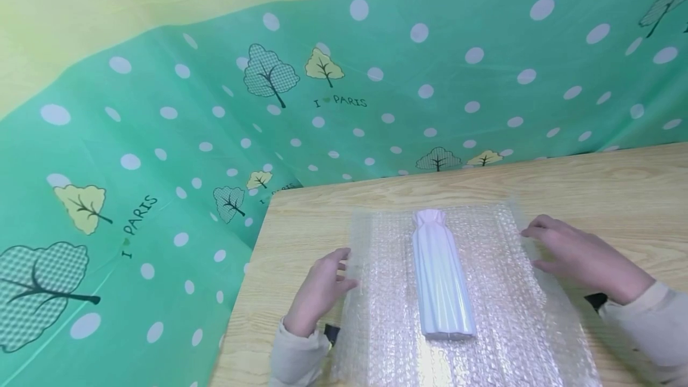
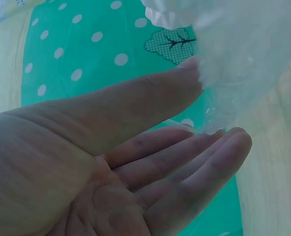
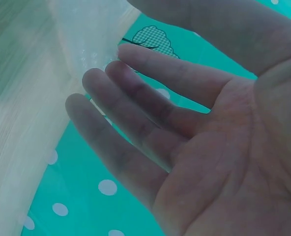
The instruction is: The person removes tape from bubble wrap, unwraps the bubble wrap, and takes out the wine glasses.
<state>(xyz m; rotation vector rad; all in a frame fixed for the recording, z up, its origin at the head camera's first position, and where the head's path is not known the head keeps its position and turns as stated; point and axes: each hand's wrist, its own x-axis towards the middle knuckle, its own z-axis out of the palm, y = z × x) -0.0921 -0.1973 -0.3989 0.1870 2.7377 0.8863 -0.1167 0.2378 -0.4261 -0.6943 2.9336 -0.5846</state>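
A ridged vase (image 1: 442, 279), fading from pink at the neck to pale blue at the base, lies on its side on a sheet of clear bubble wrap (image 1: 500, 291). At the sheet's left edge is my left hand (image 1: 321, 284), thumb and fingers spread apart, fingertips right at the plastic. In the left wrist view, the bubble wrap (image 2: 248, 64) hangs close by the thumb tip, and the palm shows bare. On the opposite edge my right hand (image 1: 580, 255) has its fingers extended beside the wrap. The right wrist view shows straight fingers (image 3: 130, 108) and a bare palm.
Under the wrap is a light wood-grain table (image 1: 618, 190). A green curtain (image 1: 387, 76) with white dots and printed trees hangs along its back and left sides. Dark wrist straps show at both cuffs.
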